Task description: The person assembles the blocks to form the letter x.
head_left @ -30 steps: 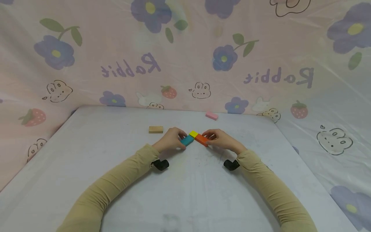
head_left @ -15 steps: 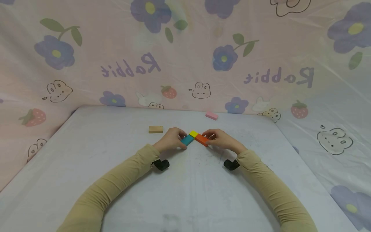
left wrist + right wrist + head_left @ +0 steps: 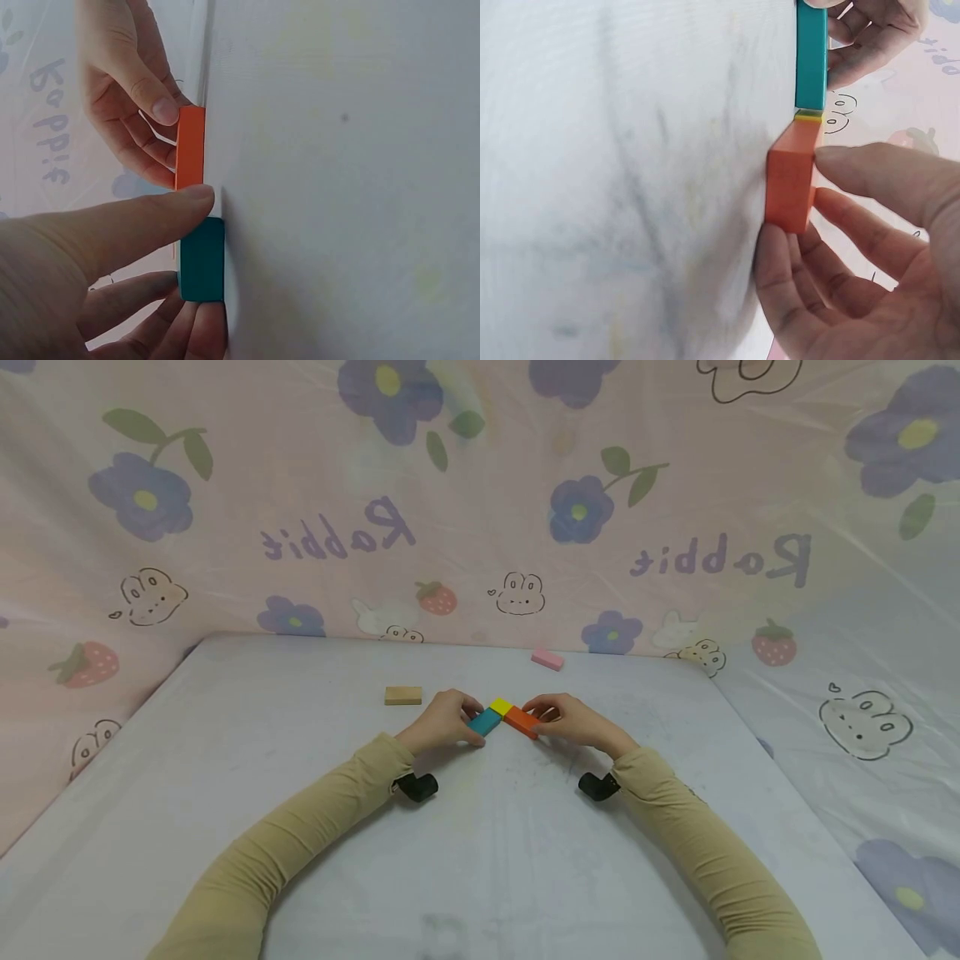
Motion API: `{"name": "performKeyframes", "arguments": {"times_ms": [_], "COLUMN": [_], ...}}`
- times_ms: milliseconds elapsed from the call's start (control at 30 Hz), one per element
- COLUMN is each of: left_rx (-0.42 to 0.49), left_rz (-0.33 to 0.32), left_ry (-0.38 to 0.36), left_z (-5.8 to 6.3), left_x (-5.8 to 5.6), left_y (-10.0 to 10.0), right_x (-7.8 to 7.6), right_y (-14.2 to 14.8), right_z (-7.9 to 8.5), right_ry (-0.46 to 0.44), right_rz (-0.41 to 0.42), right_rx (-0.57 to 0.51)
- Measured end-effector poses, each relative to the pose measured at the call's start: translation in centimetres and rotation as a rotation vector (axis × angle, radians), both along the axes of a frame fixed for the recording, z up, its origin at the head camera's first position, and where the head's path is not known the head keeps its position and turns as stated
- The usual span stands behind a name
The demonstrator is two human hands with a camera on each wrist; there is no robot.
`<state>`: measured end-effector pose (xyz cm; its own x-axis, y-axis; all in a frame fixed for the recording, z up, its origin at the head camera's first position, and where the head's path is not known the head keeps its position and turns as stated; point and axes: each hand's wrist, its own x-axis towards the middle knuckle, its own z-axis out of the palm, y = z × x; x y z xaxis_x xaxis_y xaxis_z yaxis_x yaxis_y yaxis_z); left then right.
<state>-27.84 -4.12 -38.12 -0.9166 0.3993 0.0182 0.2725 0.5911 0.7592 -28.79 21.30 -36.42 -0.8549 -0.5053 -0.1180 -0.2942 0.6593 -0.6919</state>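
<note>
Three blocks meet in a V on the table in the head view, with the yellow block (image 3: 502,707) at the far corner. My left hand (image 3: 446,723) grips the teal block (image 3: 484,722), which slants down to the left from that corner. Thumb and fingers stand about its near end in the left wrist view. On the other side, my right hand (image 3: 568,723) grips the orange block (image 3: 522,722) by its outer end. In the right wrist view a sliver of yellow shows between the orange and teal blocks; most of the yellow one is hidden there.
A plain wooden block (image 3: 403,695) lies left of the left hand. Farther back, a pink block (image 3: 547,659) lies near the far edge of the white table (image 3: 480,860). A patterned curtain (image 3: 480,510) rises behind it.
</note>
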Motion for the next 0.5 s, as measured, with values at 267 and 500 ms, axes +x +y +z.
{"name": "performKeyframes", "arguments": {"times_ms": [267,500], "left_rx": [0.010,0.013], "left_rz": [-0.001,-0.006], "left_ry": [-0.003,0.009], "left_z": [-0.10,-0.18], "left_x": [0.06,-0.01], "left_y": [-0.02,0.07], "right_x": [0.09,0.15], "right_y": [-0.08,-0.10], "right_z": [0.14,0.22], "right_ry": [0.002,0.009], "right_rz": [-0.002,0.008], "right_rx": [0.003,0.002]}}
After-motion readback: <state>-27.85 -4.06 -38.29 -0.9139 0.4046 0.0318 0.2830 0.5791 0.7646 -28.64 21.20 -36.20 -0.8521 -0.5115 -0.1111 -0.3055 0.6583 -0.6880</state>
